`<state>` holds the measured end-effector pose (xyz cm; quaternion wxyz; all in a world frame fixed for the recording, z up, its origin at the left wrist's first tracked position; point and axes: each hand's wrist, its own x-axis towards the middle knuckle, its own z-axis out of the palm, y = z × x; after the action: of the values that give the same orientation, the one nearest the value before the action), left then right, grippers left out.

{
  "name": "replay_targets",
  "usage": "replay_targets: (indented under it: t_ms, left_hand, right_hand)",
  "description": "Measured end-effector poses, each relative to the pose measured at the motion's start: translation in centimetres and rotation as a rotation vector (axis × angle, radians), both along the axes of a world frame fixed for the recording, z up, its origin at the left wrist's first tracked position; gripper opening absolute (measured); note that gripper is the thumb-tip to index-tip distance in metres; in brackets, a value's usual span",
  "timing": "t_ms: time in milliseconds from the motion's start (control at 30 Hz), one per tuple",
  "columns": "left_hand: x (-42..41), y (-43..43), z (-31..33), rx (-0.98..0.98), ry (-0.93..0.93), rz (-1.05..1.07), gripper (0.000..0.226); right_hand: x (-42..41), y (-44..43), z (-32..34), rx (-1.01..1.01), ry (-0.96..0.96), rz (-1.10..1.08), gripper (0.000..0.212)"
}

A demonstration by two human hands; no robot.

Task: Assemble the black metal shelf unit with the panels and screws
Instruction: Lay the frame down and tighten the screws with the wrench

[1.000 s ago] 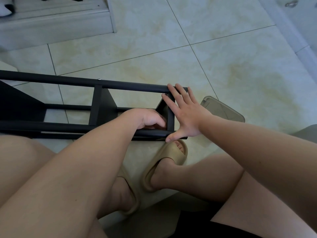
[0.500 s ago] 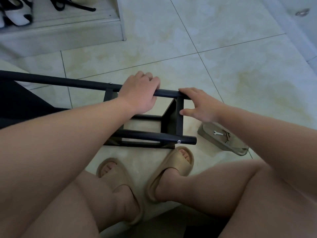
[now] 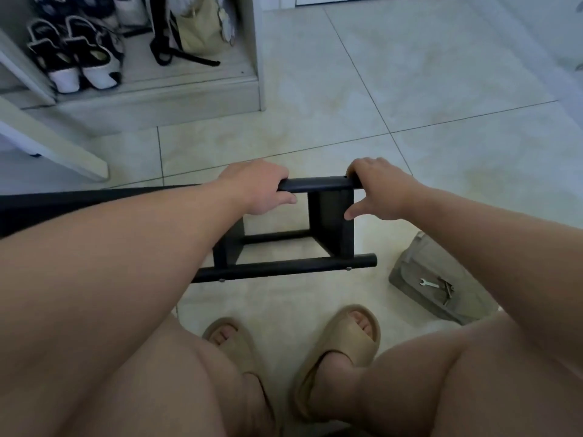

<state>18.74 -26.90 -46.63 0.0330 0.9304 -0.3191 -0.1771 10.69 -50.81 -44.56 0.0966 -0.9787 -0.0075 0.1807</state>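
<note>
1. Gripping the top tube [image 3: 318, 184] of the shelf unit [image 3: 331, 238], the left hand [image 3: 262, 187] has its fingers curled over the bar and its thumb on the near side.
2. The right hand [image 3: 378, 190] curls over the same tube's end, and its thumb reaches down to touch the edge of the end panel [image 3: 328, 212].
3. The unit lies on its side on the tiled floor [image 3: 441, 89], just ahead of the person's feet. Its length runs off to the left behind the forearm.
4. Risks, as I judge them:
   - The lower tube [image 3: 268, 269] could skid on the smooth tile if the frame is tipped, and swing toward the toes in the open slippers [image 3: 347, 332].
   - A joint that is not yet tight could let the panels rack under a lift from one bar.
   - The tube end could knock the tray [image 3: 410, 272] lying just beside it.
5. Counted:
   - two hands, both on one tube
   - three tubes visible
   - two panels, one half hidden
   - two screw heads [image 3: 348, 269] on the lower tube
   - one tray holding one wrench [image 3: 429, 283] and loose fasteners too small to count
   - two slippers
</note>
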Motion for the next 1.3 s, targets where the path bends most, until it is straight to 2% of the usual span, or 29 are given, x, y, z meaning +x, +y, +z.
replay_targets:
  t_ms: [133, 233, 333, 600, 733, 867, 1100, 1200, 1300]
  left_hand:
    - [-0.6, 1.6, -0.4, -0.054, 0.075, 0.031, 0.03]
    - [-0.8, 2.7, -1.2, 0.007, 0.129, 0.051, 0.024]
    - [-1.3, 2.8, -2.6, 0.057, 0.149, 0.069, 0.013]
    - [-0.5, 0.2, -6.5, 0.186, 0.185, -0.003, 0.008]
    - [0.4, -0.4, -8.7, 0.213, 0.23, -0.042, 0.011]
    - [0.3, -0.9, -11.6, 0.238, 0.279, -0.091, 0.016]
    - [0.1, -2.1, -13.2, 0.276, 0.296, -0.157, 0.014]
    - [0.4, -2.5, -12.5, 0.299, 0.278, -0.177, 0.025]
    - [0.4, -3.4, -11.4, 0.218, 0.154, -0.194, 0.039]
  right_hand:
    - [0.6, 2.3, -0.5, -0.087, -0.167, 0.035, 0.063]
    - [0.9, 3.6, -1.5, -0.109, -0.239, 0.051, 0.05]
    - [1.1, 4.2, -3.7, -0.181, -0.227, 0.062, 0.045]
    - [1.5, 2.7, -9.8, -0.277, -0.077, 0.077, 0.059]
    - [1.8, 2.4, -12.5, -0.284, -0.066, 0.049, 0.079]
    - [1.5, 1.7, -15.3, -0.272, -0.021, 0.022, 0.088]
    - [0.7, 0.7, -17.3, -0.213, 0.005, 0.026, 0.088]
    - [1.0, -0.4, -15.9, -0.161, 0.05, 0.059, 0.087]
    - [0.8, -2.4, -13.5, -0.154, 0.081, 0.071, 0.076]
